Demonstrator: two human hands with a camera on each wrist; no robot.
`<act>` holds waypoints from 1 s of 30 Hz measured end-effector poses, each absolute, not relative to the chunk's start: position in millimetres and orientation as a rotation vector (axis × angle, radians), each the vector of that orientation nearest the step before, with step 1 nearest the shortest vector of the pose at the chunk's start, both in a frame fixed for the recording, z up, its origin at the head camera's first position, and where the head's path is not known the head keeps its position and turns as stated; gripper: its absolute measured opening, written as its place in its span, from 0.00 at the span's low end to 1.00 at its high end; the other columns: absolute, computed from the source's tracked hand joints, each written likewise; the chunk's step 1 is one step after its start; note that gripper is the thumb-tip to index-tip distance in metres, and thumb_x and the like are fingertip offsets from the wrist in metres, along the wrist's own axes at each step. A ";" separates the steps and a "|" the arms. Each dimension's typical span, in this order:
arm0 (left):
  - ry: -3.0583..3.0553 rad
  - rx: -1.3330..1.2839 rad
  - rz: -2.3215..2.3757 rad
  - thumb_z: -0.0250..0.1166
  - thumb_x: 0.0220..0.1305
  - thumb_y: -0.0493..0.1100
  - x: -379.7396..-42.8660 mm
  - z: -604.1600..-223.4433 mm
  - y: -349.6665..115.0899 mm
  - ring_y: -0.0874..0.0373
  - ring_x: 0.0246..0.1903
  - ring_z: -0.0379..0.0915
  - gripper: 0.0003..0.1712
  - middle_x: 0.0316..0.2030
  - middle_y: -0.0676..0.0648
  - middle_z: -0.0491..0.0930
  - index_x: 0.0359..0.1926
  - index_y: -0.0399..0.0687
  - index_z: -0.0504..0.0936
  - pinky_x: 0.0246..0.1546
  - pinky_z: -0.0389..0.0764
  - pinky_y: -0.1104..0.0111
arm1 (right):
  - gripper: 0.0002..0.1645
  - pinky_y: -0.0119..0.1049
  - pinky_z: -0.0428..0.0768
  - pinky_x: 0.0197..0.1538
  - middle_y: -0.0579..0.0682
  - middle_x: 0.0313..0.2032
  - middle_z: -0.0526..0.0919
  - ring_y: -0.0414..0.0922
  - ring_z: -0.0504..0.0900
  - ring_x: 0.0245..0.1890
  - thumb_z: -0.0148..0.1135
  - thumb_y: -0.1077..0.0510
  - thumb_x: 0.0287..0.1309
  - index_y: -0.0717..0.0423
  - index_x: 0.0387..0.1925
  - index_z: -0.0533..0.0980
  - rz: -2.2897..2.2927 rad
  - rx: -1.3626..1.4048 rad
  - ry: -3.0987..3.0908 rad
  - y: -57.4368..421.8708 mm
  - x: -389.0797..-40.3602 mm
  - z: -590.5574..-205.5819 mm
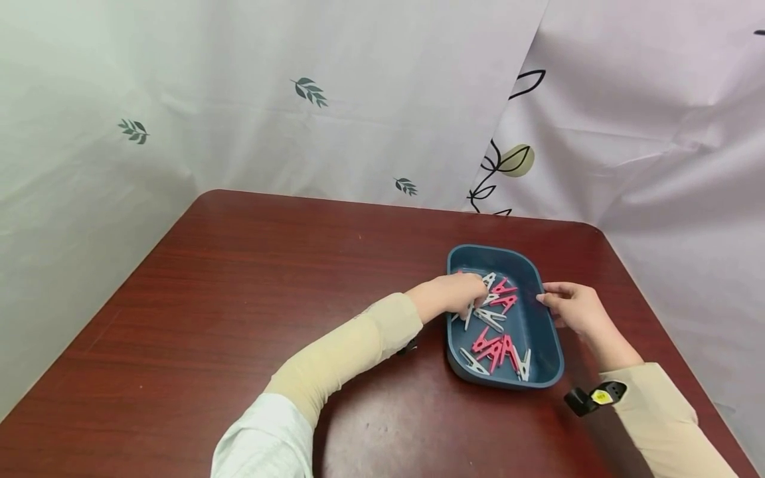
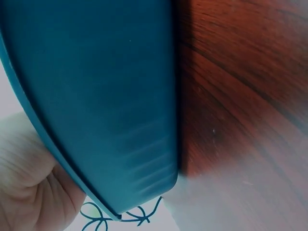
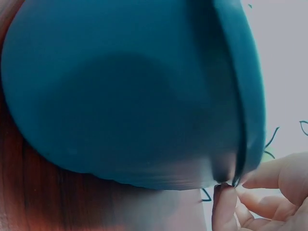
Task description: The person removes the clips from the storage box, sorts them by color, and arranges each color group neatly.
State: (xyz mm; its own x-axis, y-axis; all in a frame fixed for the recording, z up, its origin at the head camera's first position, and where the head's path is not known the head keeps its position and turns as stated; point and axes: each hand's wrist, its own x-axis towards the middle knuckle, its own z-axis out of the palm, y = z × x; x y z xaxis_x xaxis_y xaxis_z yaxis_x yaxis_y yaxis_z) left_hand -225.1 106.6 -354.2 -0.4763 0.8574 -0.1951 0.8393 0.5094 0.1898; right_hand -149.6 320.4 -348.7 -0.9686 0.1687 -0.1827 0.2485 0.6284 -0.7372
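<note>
A dark blue plastic bin (image 1: 540, 345) sits on the right part of the table, with pink clothespins (image 1: 495, 348) and white clothespins (image 1: 490, 318) scattered inside. My left hand (image 1: 460, 293) reaches over its left wall, fingers bent down among the white clothespins; whether they pinch one I cannot tell. In the left wrist view, the bin's outer wall (image 2: 96, 96) hides those fingertips, and the palm (image 2: 29, 183) shows beyond the rim. On the opposite side, my right hand (image 1: 574, 307) pinches the bin's right rim, thumb on top and fingers (image 3: 225, 207) below.
The brown wooden table (image 1: 239, 299) extends far to the left of the bin. Behind it hangs a pale leaf-patterned cloth (image 1: 358, 119). A black wrist camera (image 1: 580, 401) is strapped to the right sleeve, near the bin's front right corner.
</note>
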 end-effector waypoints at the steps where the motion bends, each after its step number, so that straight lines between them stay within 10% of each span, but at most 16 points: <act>1: 2.487 1.441 0.109 0.70 0.55 0.39 -225.3 -354.2 105.9 0.60 0.43 0.72 0.11 0.45 0.49 0.78 0.42 0.48 0.83 0.42 0.73 0.74 | 0.30 0.39 0.84 0.35 0.68 0.44 0.79 0.37 0.80 0.29 0.54 0.55 0.66 0.74 0.60 0.65 -1.283 0.351 2.731 320.9 -149.8 -348.4; 10: 2.433 1.517 0.318 0.65 0.62 0.40 -228.2 -354.2 98.5 0.61 0.49 0.71 0.13 0.49 0.50 0.78 0.49 0.47 0.79 0.51 0.71 0.76 | 0.34 0.37 0.84 0.35 0.45 0.34 0.82 0.34 0.81 0.29 0.57 0.54 0.64 0.73 0.63 0.62 -1.403 0.366 2.575 328.6 -154.2 -346.4; 30: 2.376 1.150 1.460 0.70 0.56 0.39 -241.3 -352.4 59.9 0.57 0.41 0.80 0.21 0.44 0.44 0.81 0.51 0.42 0.77 0.44 0.77 0.77 | 0.38 0.34 0.83 0.35 0.41 0.32 0.83 0.34 0.82 0.29 0.58 0.54 0.64 0.77 0.63 0.58 -1.439 0.282 2.495 342.8 -153.4 -348.1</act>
State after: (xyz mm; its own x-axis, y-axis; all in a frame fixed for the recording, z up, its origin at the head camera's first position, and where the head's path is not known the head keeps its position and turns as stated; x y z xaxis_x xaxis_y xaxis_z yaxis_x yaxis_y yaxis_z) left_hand -241.3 59.9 -352.4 -0.7027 0.6586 0.2690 0.5378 0.2441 0.8070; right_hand -153.4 342.8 -348.1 -0.9508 0.0433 -0.3068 0.2872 0.4946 -0.8203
